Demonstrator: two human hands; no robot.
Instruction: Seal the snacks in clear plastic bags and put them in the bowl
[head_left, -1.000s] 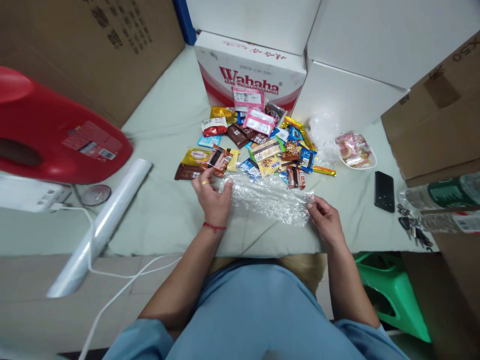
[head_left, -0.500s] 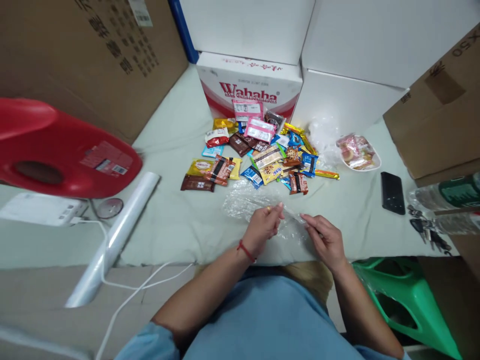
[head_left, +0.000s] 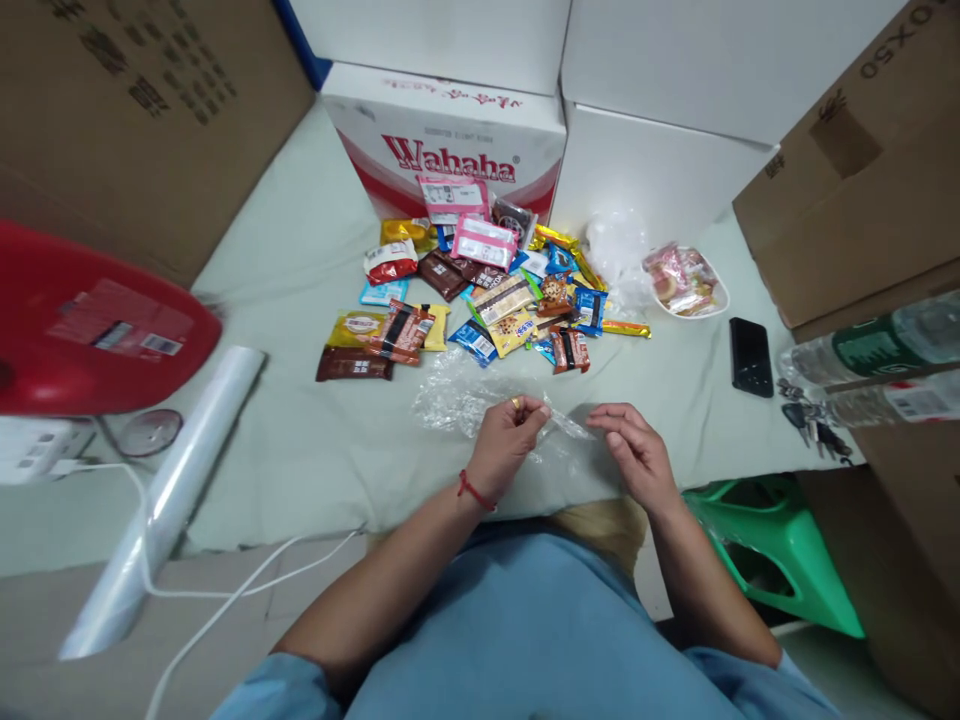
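My left hand (head_left: 510, 440) pinches the edge of a clear plastic bag (head_left: 450, 400), which lies crumpled on the cloth-covered table in front of me. A narrow folded strip of the plastic sticks out to the right of those fingertips. Just past that strip is my right hand (head_left: 634, 450), its fingers stretched out and thumb apart, with nothing visible in it. Beyond the bag spreads a pile of wrapped snacks (head_left: 502, 300) in brown, yellow, blue and pink packets. A brown packet (head_left: 352, 364) lies at the pile's left end.
A Wahaha box (head_left: 450, 150) stands behind the snacks. To the right are a white bowl of packets (head_left: 686, 282), a phone (head_left: 751, 357), keys (head_left: 814, 420) and plastic bottles (head_left: 885, 345). On the left lie a plastic film roll (head_left: 172, 490), a white cable (head_left: 247, 592) and a red container (head_left: 97, 320).
My right hand has let go of the plastic, and its fingers have straightened. My left hand keeps its pinch. The whole view has shifted, so the scene sits further left.
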